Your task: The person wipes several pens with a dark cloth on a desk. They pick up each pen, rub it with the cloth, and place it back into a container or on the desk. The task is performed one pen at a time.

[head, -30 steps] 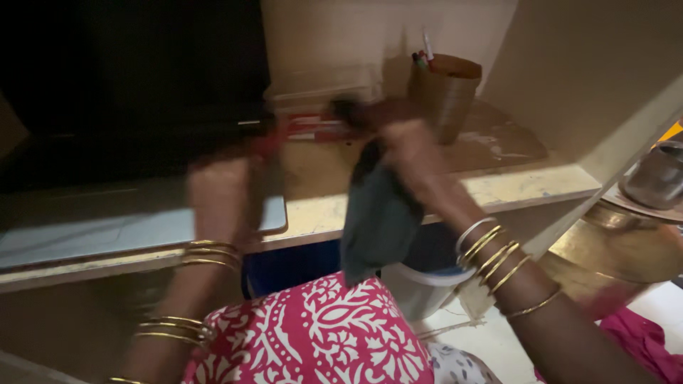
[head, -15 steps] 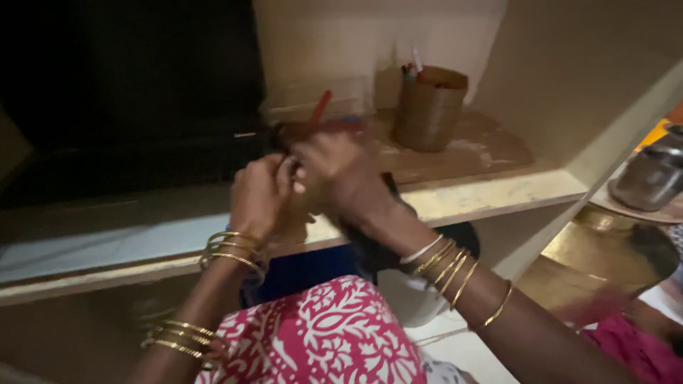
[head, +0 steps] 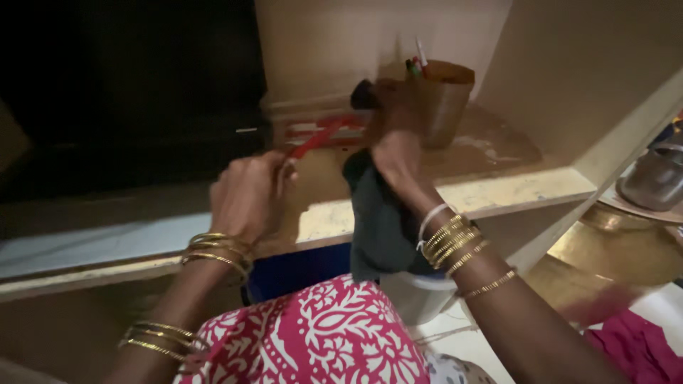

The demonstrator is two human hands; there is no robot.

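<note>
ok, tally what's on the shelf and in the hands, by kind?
Red strap, held by the left hand: 1
Dark cloth, hanging from the right hand: 1
Brown holder with pens: 1
Flat red-and-white box: 1
Total: 4

Cup (head: 442, 99) stands on shelf (head: 498, 192), right of both hands; pot (head: 651, 181) further right, lower

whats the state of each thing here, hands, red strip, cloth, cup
left hand: closed, pinching one end of the red strip
right hand: raised at the shelf, gripping the dark cloth
red strip: stretched between the two hands
dark cloth: hanging down limp from the right hand
brown cup: upright on the shelf, pens inside
</note>
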